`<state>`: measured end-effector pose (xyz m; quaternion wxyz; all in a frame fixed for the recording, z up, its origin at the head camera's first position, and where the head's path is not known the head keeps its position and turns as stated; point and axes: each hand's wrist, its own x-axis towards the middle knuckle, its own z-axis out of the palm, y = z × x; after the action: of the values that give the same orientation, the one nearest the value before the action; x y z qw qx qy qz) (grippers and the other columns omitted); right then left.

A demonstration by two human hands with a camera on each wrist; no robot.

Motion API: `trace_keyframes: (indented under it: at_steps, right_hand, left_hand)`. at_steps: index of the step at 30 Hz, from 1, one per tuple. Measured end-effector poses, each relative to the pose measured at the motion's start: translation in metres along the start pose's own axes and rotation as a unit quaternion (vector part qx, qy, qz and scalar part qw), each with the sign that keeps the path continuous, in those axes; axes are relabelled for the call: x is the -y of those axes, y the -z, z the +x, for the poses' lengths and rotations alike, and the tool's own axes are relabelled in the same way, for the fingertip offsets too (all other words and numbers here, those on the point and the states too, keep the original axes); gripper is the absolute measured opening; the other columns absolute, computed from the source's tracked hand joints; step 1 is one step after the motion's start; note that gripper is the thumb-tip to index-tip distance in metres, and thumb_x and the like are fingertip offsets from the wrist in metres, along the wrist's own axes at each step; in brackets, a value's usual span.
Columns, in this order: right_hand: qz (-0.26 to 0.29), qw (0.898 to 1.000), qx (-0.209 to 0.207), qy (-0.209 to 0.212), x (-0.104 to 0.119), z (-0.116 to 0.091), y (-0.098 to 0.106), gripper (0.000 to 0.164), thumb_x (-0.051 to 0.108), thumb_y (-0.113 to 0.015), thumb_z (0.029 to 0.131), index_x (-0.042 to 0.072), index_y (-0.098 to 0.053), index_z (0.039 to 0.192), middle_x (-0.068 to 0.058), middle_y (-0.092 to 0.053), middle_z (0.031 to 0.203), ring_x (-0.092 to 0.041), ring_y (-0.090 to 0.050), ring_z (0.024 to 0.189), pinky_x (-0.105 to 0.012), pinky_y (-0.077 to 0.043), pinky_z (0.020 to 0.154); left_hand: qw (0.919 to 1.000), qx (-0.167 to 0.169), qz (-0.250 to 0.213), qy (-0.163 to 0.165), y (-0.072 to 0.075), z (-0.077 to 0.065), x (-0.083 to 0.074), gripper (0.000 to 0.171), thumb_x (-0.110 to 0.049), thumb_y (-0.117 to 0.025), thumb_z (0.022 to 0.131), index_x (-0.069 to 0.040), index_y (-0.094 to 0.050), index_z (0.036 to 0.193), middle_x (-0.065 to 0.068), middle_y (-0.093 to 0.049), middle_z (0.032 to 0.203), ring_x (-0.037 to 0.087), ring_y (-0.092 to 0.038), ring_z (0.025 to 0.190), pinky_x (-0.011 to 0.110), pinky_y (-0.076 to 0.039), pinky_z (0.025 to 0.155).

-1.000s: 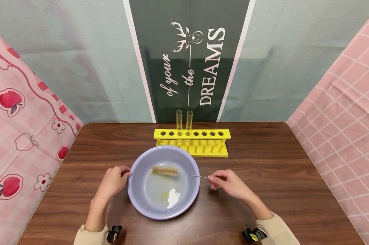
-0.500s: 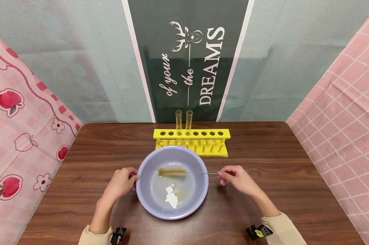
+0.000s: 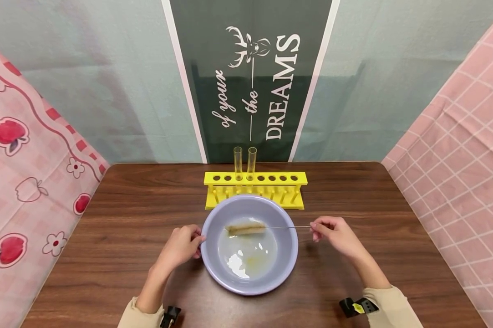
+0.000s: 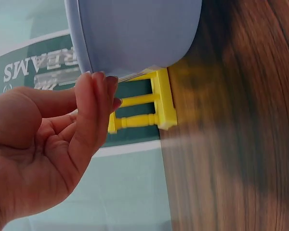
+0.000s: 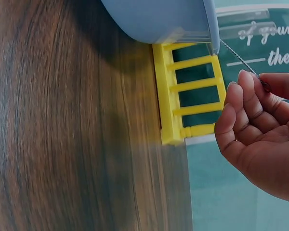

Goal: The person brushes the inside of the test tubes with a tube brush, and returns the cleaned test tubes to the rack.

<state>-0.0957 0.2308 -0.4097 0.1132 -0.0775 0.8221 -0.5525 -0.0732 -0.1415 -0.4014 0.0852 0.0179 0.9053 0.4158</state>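
R grip: brush, L grip: basin

The left hand pinches the rim of a smooth lavender-blue basin; beyond its fingertips stands a yellow barred rack, behind it pale-green cloth, beneath the hand a brown wood-grain tabletop.

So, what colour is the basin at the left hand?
The basin is pale purple, showing best in the head view.
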Motion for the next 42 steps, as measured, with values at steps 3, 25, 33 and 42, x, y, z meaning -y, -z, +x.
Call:
trace_keyframes:
  at_steps: [3,25,33,42]
  right_hand:
    - [0.005,1.000,-0.010,-0.004,-0.002,0.000,0.005,0.022,0.009,-0.053,0.091,-0.012,-0.059,0.085,-0.012,-0.058,0.066,-0.016,-0.057,0.061,-0.037,-0.051,0.062]
    - [0.017,0.997,-0.062,-0.041,-0.011,-0.001,0.019,0.033,0.017,-0.049,0.095,-0.014,-0.055,0.086,-0.009,-0.056,0.066,-0.015,-0.054,0.060,-0.034,-0.050,0.061]
    - [-0.006,0.998,-0.053,-0.040,-0.015,0.001,0.016,0.036,0.022,-0.053,0.093,-0.012,-0.055,0.081,-0.009,-0.055,0.062,-0.015,-0.054,0.058,-0.035,-0.049,0.059]
    - [-0.025,0.998,-0.042,-0.048,-0.015,0.001,0.014,0.037,0.025,-0.055,0.091,-0.010,-0.055,0.078,-0.009,-0.054,0.060,-0.018,-0.052,0.057,-0.031,-0.043,0.055]
  left_hand:
    - [1.0000,-0.006,-0.005,-0.005,-0.006,0.001,-0.003,0.006,0.000,-0.061,0.083,0.001,-0.059,0.077,0.003,-0.053,0.053,0.015,-0.054,0.043,0.024,-0.045,0.042]
    - [0.9973,-0.003,0.041,-0.060,-0.020,0.009,-0.015,0.007,-0.006,-0.065,0.082,0.000,-0.062,0.083,-0.001,-0.055,0.057,0.009,-0.053,0.048,0.025,-0.044,0.050]
    - [0.9914,-0.028,0.096,-0.083,-0.001,0.027,-0.016,0.021,-0.016,-0.067,0.082,0.000,-0.065,0.096,0.004,-0.064,0.075,0.018,-0.059,0.069,0.036,-0.047,0.065]
    - [0.9897,-0.065,0.079,-0.100,0.014,0.057,-0.035,0.025,-0.015,-0.067,0.082,0.002,-0.064,0.100,0.010,-0.065,0.081,0.022,-0.060,0.075,0.037,-0.049,0.069]
